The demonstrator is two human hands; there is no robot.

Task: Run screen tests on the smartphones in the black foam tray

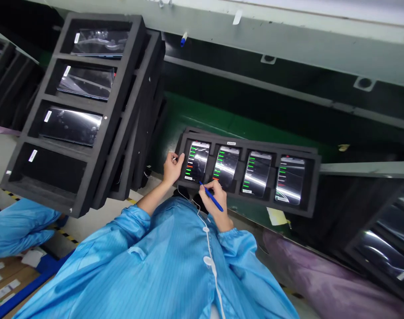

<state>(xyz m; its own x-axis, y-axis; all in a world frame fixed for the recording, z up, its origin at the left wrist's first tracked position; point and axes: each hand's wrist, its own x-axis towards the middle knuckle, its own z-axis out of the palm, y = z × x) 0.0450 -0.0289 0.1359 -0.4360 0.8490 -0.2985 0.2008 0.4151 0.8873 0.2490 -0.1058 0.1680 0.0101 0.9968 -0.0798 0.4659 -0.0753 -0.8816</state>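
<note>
A black foam tray (243,149) lies in front of me, with several phones in its compartments. Green, white and red text lines show on their dark screens. My left hand (173,168) is at the tray's left end, thumb against the rim and fingers curled beside it. In my right hand (215,201) is a blue pen (212,198), held in a pinch. Its tip is by the lower right corner of the leftmost phone (197,160); whether it touches the glass I cannot tell. To its right sits the second phone (226,166).
On the left rises a stack of black foam trays (105,117), the top one holding dark phones. A pale shelf edge (288,57) crosses the back, near a blue-tipped marker (184,39). A yellow note (277,216) lies below the tray. Another person's blue-clad leg (19,226) shows at left.
</note>
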